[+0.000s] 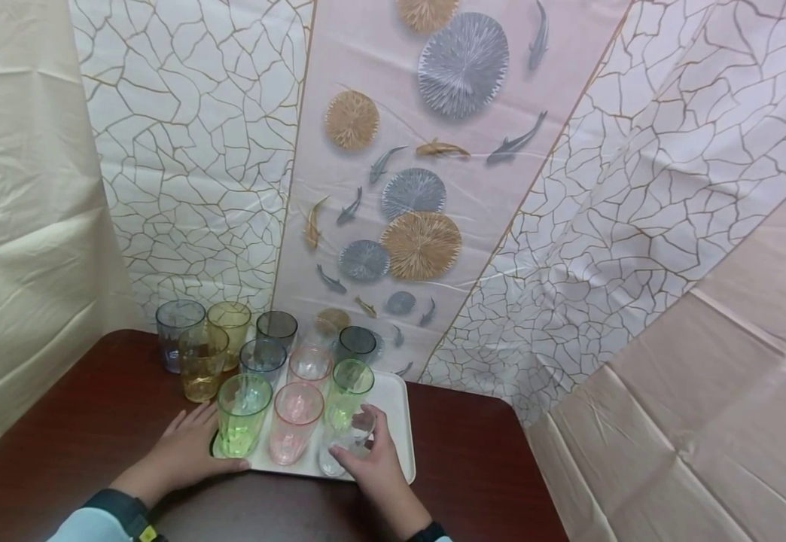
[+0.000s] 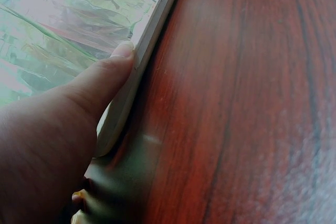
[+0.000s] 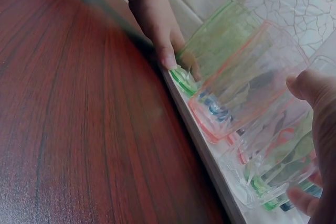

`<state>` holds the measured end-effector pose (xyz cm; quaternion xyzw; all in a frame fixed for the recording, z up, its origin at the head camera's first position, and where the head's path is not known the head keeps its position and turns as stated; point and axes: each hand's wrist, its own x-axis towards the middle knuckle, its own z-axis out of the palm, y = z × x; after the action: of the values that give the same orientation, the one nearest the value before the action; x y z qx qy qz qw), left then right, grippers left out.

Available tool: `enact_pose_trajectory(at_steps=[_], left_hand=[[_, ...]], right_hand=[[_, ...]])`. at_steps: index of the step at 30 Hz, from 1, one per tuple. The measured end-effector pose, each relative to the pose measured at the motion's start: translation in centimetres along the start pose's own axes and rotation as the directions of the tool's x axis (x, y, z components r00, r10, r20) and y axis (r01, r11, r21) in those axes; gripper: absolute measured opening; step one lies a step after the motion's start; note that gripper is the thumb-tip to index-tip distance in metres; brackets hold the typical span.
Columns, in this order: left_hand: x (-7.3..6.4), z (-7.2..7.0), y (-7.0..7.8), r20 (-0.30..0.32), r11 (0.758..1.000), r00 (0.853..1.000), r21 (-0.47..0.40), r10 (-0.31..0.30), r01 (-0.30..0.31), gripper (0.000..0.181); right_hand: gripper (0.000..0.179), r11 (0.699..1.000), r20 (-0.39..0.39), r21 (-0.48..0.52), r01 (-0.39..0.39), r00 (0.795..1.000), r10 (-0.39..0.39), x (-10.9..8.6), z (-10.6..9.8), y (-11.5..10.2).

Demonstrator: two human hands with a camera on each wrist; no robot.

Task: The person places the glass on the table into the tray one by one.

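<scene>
A clear drinking glass (image 1: 333, 452) stands at the front right of a white tray (image 1: 401, 421). My right hand (image 1: 385, 457) grips it, thumb at the near side and fingers round the far side. My left hand (image 1: 190, 450) rests at the tray's front left corner, beside a green glass (image 1: 240, 425). In the left wrist view its thumb (image 2: 102, 77) lies against the tray rim (image 2: 149, 30). Between the green and clear glasses stands a pink glass (image 1: 294, 433). Behind the clear one is another green glass (image 1: 351, 388).
Farther back on the tray are a second pink glass (image 1: 310, 365), a blue-grey glass (image 1: 263, 357) and dark glasses (image 1: 357, 344). Left of the tray, an amber glass (image 1: 203, 365), a yellow glass (image 1: 233, 324) and a blue glass (image 1: 175, 339) stand on the brown table (image 1: 467, 467). Patterned cloth hangs behind.
</scene>
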<state>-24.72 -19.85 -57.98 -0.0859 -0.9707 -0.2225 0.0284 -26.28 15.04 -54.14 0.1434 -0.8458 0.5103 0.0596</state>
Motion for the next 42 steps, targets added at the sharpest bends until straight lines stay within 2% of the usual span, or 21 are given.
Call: enact_pose_trajectory(at_steps=[8,11,15,18,21,23,26,28,31,34,37,42], left_hand=[[0.0,-0.1,0.1,-0.003,1.0,1.0,0.001,0.001,-0.001,0.131],[-0.1,-0.3,-0.1,0.002,1.0,1.0,-0.011,0.025,-0.025,0.133],[-0.1,-1.0,-1.5,0.0,0.991,0.995,-0.083,0.101,-0.101,0.127],[-0.3,-2.3,-3.2,-0.007,0.985,0.993,-0.126,0.115,-0.115,0.108],[-0.5,-3.9,-4.8,-0.052,0.992,0.998,-0.119,0.032,-0.038,0.084],[-0.5,-4.8,-5.5,-0.105,0.99,0.993,-0.132,-0.061,0.047,0.076],[0.0,-5.6,-5.9,-0.183,0.965,0.962,-0.202,-0.205,0.167,0.089],[0.6,-5.6,-5.8,-0.222,0.939,0.936,-0.273,-0.272,0.209,0.105],[1.8,-5.2,-5.4,-0.272,0.903,0.905,-0.374,-0.325,0.212,0.12],[2.7,-4.6,-5.0,-0.313,0.879,0.889,-0.443,-0.335,0.176,0.118],[3.2,-4.2,-4.6,-0.332,0.865,0.883,-0.48,-0.33,0.143,0.112],[3.5,-4.1,-4.4,-0.322,0.854,0.892,-0.507,-0.317,0.121,0.11]], right_hand=[[0.089,1.0,0.006,-0.004,0.004,1.0,-0.004,0.0,0.0,0.0],[0.095,1.0,0.005,0.001,0.016,1.0,-0.016,-0.2,-0.1,0.2],[0.101,0.997,-0.022,0.03,0.065,0.998,-0.064,-1.1,-0.7,0.6],[0.101,0.995,-0.056,0.029,0.099,0.994,-0.098,-2.0,-1.5,1.0],[0.099,0.994,-0.073,-0.001,0.106,0.992,-0.105,-3.1,-2.5,1.5],[0.098,0.995,-0.073,-0.024,0.096,0.993,-0.097,-3.9,-3.1,1.8],[0.096,0.995,-0.061,-0.045,0.09,0.994,-0.092,-5.1,-3.7,2.3],[0.095,0.994,-0.054,-0.047,0.098,0.993,-0.101,-5.8,-3.9,2.7],[0.094,0.99,-0.061,-0.048,0.134,0.989,-0.137,-6.7,-4.0,3.0],[0.092,0.985,-0.07,-0.056,0.166,0.983,-0.169,-7.4,-3.9,3.1],[0.089,0.983,-0.077,-0.048,0.179,0.98,-0.182,-8.0,-3.8,3.1],[0.087,0.985,-0.083,-0.011,0.174,0.981,-0.174,-8.5,-3.7,3.1]])
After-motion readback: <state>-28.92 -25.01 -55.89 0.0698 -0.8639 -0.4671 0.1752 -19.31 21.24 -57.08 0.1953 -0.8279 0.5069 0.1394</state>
